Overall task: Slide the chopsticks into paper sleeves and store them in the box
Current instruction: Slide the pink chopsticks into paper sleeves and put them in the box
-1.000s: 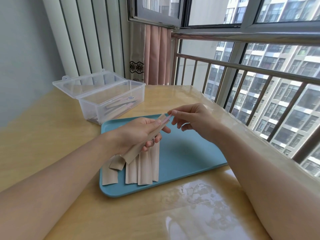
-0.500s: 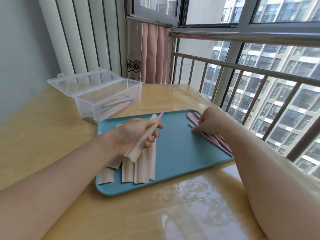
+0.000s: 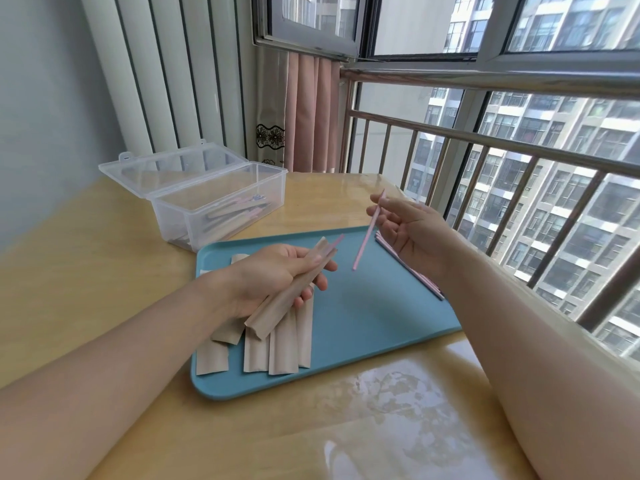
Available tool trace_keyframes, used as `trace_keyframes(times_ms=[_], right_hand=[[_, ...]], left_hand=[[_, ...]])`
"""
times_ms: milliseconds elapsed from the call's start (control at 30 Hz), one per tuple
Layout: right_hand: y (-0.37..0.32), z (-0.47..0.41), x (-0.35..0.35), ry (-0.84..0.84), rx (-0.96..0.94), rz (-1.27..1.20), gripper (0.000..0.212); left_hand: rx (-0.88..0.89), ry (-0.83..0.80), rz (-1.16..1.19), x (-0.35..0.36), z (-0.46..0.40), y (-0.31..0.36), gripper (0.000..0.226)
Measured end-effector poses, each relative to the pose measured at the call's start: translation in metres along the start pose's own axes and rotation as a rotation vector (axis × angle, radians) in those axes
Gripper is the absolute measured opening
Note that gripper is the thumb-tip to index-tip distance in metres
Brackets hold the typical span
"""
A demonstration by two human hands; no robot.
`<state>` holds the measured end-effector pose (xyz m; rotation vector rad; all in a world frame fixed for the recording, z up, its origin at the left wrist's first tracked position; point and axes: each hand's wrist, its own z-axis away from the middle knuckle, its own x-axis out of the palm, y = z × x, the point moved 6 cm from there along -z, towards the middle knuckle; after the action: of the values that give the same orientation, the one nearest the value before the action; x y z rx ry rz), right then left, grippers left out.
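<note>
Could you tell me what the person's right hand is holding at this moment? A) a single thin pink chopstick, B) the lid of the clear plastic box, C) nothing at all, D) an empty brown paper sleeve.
A: the right hand pinches one thin pink chopstick above the flat blue plastic tray, its lower tip pointing toward the brown paper sleeve that the left hand grips.
</note>
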<state>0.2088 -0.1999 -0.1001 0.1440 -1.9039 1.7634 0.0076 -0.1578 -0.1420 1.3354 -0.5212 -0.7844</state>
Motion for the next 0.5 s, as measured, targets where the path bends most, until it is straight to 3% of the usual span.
trace_keyframes(times_ms=[200, 500], right_hand=[[0.000, -0.005, -0.014, 0.143, -0.092, -0.115, 0.011], [-0.001, -0.005, -0.015, 0.167, -0.094, -0.163, 0.010]], left_hand=[[0.032, -0.028, -0.007, 0.000, -0.002, -0.001, 0.031], [0.047, -0.033, -0.045, 0.004, 0.001, 0.002, 0.032]])
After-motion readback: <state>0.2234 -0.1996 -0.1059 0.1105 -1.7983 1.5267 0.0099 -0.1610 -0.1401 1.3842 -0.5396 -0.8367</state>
